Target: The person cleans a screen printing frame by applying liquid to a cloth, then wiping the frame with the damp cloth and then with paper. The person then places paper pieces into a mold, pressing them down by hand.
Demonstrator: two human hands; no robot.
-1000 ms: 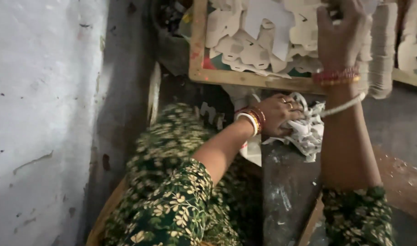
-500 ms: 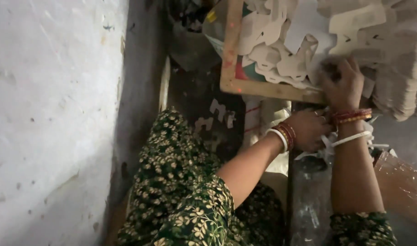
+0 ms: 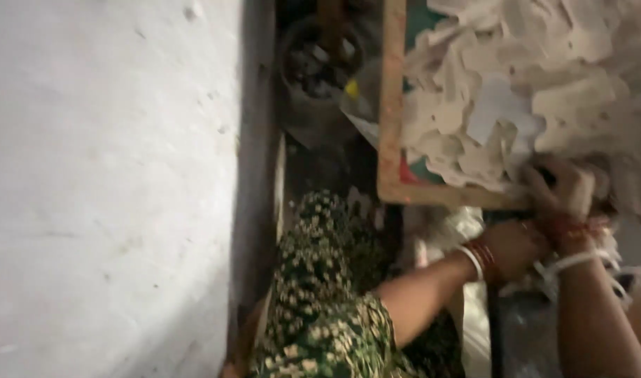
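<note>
Nearest you, your lap in a green flowered dress (image 3: 320,329) fills the lower middle, with a pale wall (image 3: 110,189) running up the whole left side.

Just beyond the dress, your left hand (image 3: 513,246), white and red bangles (image 3: 478,260) at the wrist, reaches right across your body and rests low, beside a crumpled white bundle (image 3: 467,227). Blur hides its fingers, so you cannot tell whether they are closed on anything or merely lying there.

Your right hand (image 3: 562,192), wrist also ringed in red bangles and looped by a white cord (image 3: 572,264), is raised a little farther, at the near edge of a wooden tray (image 3: 390,126). Its fingers are curled together around something pale and blocky at the heap's edge; what it is cannot be made out through the blur.

The tray is loaded with a deep pile of white paper cutouts (image 3: 502,105), irregular, tab-shaped pieces lying loose and overlapping. As a judgement only, the work looks mid-way: a great many pieces lie unsorted in the tray, some white material is gathered near your hands, and nothing finished or stacked can be told apart.

Far left of the tray, a dark round tub (image 3: 320,63) holds small mixed scraps, one bright yellow. A patch of teal and red shows on the tray floor under the cutouts. No package, label or sign is legible anywhere here.
</note>
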